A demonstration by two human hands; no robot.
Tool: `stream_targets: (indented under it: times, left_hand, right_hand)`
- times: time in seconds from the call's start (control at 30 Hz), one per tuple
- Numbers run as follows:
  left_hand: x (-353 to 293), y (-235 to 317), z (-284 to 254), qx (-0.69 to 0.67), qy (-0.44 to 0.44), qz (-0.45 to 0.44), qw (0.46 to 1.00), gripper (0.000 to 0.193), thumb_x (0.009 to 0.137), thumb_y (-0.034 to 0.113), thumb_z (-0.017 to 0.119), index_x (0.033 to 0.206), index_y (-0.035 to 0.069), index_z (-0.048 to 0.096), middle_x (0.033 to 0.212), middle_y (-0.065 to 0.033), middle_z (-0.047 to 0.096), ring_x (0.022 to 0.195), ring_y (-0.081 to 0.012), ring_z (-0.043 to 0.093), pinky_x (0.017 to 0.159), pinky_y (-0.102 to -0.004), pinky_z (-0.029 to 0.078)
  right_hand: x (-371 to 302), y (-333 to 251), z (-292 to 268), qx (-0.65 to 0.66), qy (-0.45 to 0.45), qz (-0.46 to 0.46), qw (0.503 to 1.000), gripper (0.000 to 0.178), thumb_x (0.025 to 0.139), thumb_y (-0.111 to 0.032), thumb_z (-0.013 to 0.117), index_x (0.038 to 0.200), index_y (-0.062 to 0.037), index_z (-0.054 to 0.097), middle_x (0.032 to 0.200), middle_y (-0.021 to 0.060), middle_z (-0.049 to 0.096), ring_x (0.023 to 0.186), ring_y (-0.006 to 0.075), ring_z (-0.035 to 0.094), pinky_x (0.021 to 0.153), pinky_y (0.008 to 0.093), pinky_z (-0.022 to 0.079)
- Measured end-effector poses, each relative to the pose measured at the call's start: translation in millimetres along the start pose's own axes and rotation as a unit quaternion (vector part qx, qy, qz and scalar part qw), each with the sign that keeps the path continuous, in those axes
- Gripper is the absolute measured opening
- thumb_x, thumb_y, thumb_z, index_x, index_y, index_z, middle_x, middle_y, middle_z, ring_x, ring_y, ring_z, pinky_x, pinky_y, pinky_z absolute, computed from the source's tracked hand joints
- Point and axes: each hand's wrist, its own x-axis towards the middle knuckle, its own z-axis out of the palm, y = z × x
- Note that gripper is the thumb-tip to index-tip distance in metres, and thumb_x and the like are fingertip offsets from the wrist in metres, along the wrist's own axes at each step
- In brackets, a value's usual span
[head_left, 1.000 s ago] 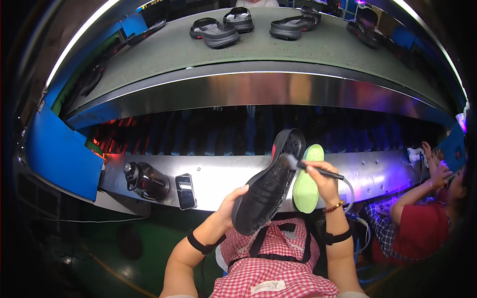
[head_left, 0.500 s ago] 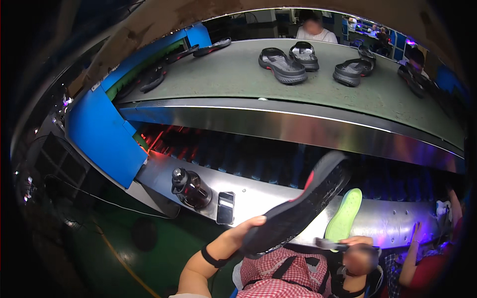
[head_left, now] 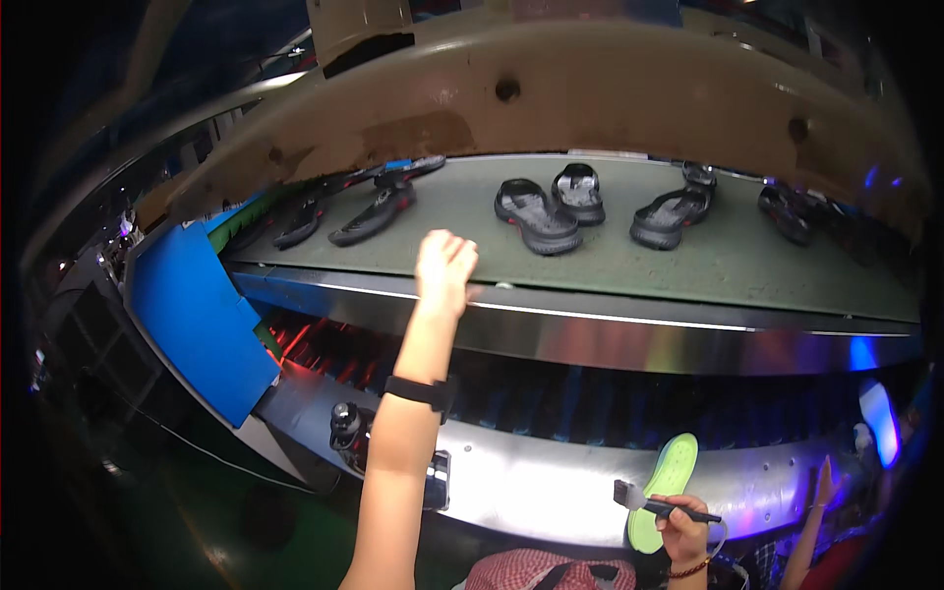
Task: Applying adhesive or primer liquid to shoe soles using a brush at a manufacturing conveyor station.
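Observation:
My left hand (head_left: pixel 447 267) reaches over the near edge of the green conveyor belt (head_left: pixel 610 273), back up, slightly blurred. Its fingers look loosely bent and slightly apart, with nothing seen in them. Just left of it a black shoe sole (head_left: pixel 374 216) lies on the belt. My right hand (head_left: pixel 683 536) grips the dark handle of a brush (head_left: pixel 629 495) with a pale collar and dark bristles. Behind the brush, a lime-green insole (head_left: pixel 674 467) rests on the metal ledge (head_left: pixel 531 482); the brush and my hand partly cover its lower half.
More black soles, including one pair (head_left: pixel 539 218), stand along the belt. A dark bottle (head_left: pixel 346 433) and a phone (head_left: pixel 439 480) sit on the ledge, partly behind my left forearm. A blue machine housing (head_left: pixel 192 305) stands left. Another person's hand (head_left: pixel 824 487) is at the right.
My left hand has moved up and forward from the ledge to the belt and let go of the black sole, which now lies there. The brush remains in my right hand.

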Motion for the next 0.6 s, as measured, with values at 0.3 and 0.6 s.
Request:
stream_targets:
  times: [0.3,0.6]
  left_hand:
    - [31.7,84.8,64.7,-0.131,0.030,0.081,0.988,0.042,0.082,0.026,0.067,0.114,0.001,0.057,0.117,-0.0161,0.058,0.115,-0.0341,0.049,0.099,-0.0426,0.039]
    - [-75.8,113.5,-14.2,-0.555,0.396,0.062,0.729,0.004,0.083,0.008,0.060,0.085,0.005,0.059,0.092,-0.0093,0.062,0.085,-0.0217,0.057,0.090,-0.0348,0.041]
  right_hand:
    - [-7.0,11.1,-19.9,-0.101,0.018,0.069,0.992,0.040,0.090,-0.012,0.058,0.127,0.0027,0.052,0.126,0.0158,0.056,0.120,0.0292,0.050,0.107,0.0422,0.036]
    - [-16.2,-6.6,-34.3,-0.120,0.095,0.036,0.988,0.031,0.087,-0.010,0.059,0.114,0.0038,0.056,0.109,0.0188,0.063,0.100,0.0295,0.061,0.093,0.0405,0.047]
